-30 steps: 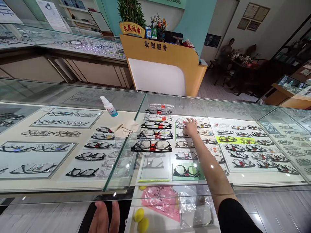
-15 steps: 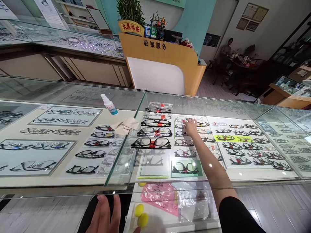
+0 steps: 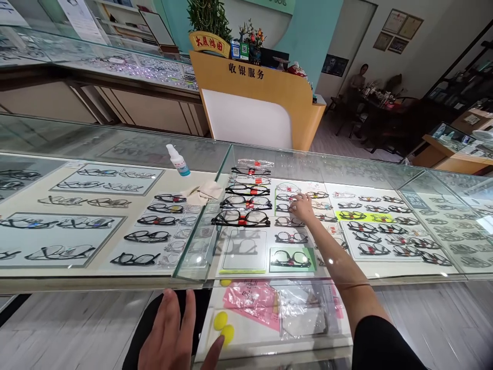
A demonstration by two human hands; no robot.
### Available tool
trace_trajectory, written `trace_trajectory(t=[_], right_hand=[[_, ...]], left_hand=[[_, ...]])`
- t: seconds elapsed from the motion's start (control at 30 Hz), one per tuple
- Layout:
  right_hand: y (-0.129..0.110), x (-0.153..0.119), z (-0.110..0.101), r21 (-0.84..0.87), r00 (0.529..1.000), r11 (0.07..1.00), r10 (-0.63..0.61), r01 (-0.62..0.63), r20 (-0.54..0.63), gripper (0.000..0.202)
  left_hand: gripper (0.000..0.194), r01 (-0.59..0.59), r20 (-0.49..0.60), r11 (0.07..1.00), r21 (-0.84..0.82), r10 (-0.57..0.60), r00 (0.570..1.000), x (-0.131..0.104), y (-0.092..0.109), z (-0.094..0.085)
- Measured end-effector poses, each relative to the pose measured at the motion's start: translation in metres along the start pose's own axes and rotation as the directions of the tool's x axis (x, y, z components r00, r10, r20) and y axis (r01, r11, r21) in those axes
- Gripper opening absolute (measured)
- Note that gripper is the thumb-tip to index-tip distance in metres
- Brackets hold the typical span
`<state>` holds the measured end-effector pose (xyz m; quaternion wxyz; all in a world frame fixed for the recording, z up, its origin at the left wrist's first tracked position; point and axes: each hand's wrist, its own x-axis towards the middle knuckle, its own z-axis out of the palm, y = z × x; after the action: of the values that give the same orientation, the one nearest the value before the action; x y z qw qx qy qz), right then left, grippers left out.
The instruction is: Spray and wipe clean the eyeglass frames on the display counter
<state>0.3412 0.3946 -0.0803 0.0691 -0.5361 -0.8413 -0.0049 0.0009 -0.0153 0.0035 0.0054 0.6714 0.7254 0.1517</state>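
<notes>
My right hand (image 3: pixel 302 208) reaches into the glass display case, arm stretched forward. Its fingers are bent and closed at the right end of a pair of dark-framed eyeglasses (image 3: pixel 284 207), and partly cover it. Just behind lies another dark pair (image 3: pixel 287 197). Low in the view, my left hand (image 3: pixel 169 334) is open and holds nothing; its fingers point forward near the case's front edge, with the thumb apart. To the left of my right hand, several eyeglasses (image 3: pixel 246 203) with red tags form a column on the glass top.
A white spray bottle (image 3: pixel 178 160) and a beige cloth (image 3: pixel 203 193) sit on the glass. Below, an open drawer (image 3: pixel 269 349) holds pink packets (image 3: pixel 252 303), clear plastic bags (image 3: pixel 302 311) and yellow egg-shaped things (image 3: pixel 221 320). Beyond stands a wooden counter (image 3: pixel 308 118); a person (image 3: pixel 358 81) sits far back.
My right hand has drawn slightly nearer among the frames, its fingers closing from a more spread pose. My left hand has come further into view, rising with its thumb now showing. The view has shifted slightly.
</notes>
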Motion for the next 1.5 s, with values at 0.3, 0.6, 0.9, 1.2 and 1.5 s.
trace_trajectory(t=[0.3, 0.6, 0.9, 1.2, 1.5], right_hand=[[-0.022, -0.015, -0.019, -0.033, 0.997, 0.999, 0.011, -0.014, -0.082, 0.026], [-0.133, -0.105, -0.054, 0.087, 0.965, 0.975, -0.184, 0.204, -0.189, 0.031], [-0.235, -0.225, -0.174, 0.456, 0.714, 0.785, -0.596, 0.42, 0.368, 0.032], [-0.145, -0.183, -0.199, 0.446, 0.951, 0.887, 0.024, 0.122, -0.309, 0.045], [-0.078, -0.175, -0.17, 0.458, 0.869, 0.876, 0.339, -0.152, -0.36, 0.041]], left_hand=[[0.093, 0.092, 0.02, 0.993, -0.074, -0.091, 0.996, 0.002, 0.016, -0.011], [0.089, 0.073, 0.018, 0.993, -0.09, -0.072, 0.997, 0.005, 0.013, -0.01], [0.072, 0.06, -0.005, 0.984, -0.169, -0.062, 0.998, 0.006, 0.027, -0.036], [0.035, -0.233, -0.067, 0.934, -0.27, 0.223, 0.973, 0.097, 0.037, -0.133], [0.032, -0.509, 0.299, 0.857, -0.083, 0.508, 0.808, 0.264, 0.061, -0.108]])
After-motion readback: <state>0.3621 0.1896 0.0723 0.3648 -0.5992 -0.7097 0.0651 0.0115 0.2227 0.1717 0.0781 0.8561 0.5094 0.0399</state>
